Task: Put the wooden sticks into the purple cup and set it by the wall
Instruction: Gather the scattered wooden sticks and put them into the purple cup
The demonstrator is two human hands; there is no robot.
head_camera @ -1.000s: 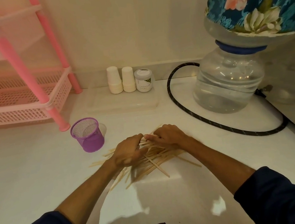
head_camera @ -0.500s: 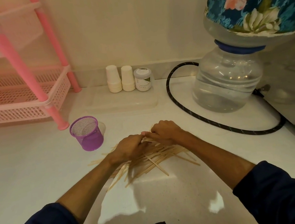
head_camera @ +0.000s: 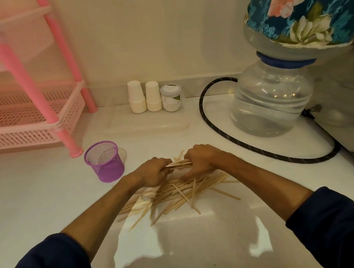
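A loose heap of pale wooden sticks (head_camera: 178, 194) lies on the white counter in front of me. My left hand (head_camera: 152, 173) and my right hand (head_camera: 201, 159) face each other just above the heap, both closed on the two ends of a small bundle of sticks held level between them. The purple mesh cup (head_camera: 105, 161) stands upright and looks empty, to the left of my left hand, a short gap away. The wall runs along the back of the counter.
A pink plastic rack (head_camera: 28, 115) stands at the left. Two stacks of white paper cups (head_camera: 145, 98) and a small jar (head_camera: 172, 98) sit by the wall. A large water bottle (head_camera: 271, 101) and a black hose (head_camera: 227, 137) are on the right.
Both hands have closed on a bundle of sticks and raised it slightly off the heap. The cup has not moved.
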